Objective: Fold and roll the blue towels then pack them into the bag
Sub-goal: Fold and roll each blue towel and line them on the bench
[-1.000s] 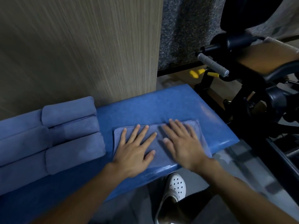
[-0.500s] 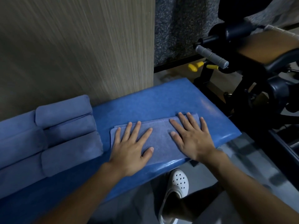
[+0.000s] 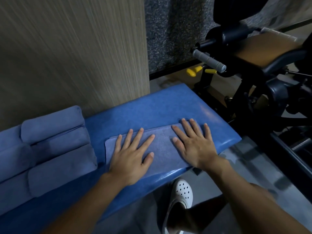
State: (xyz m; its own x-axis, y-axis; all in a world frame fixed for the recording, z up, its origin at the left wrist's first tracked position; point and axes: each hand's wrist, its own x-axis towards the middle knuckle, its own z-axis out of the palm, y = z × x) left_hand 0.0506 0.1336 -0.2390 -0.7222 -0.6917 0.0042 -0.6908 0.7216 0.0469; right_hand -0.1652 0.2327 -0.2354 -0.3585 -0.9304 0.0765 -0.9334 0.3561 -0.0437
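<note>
Flat and spread, the left hand point(image 3: 130, 157) and right hand point(image 3: 194, 144) press side by side on a folded rectangular blue cloth towel point(image 3: 162, 147) lying on the blue padded vinyl bench point(image 3: 152, 108); rolled blue towels point(image 3: 50, 142) sit stacked just beside it.

**What the head view hides**

The left hand point(image 3: 131, 159) and right hand point(image 3: 194, 147) lie flat on the folded towel point(image 3: 162, 149) and cover much of its top and its right end. The rolled towels point(image 3: 55, 149) run off the left edge, so their number cannot be told. The blue bench point(image 3: 152, 108) is cut off at lower left. The bench and a leg partly hide the white shoe point(image 3: 184, 191). The dark machine point(image 3: 278, 98) is dim and cropped at right. The yellow parts point(image 3: 192, 72) are too small to identify.
</note>
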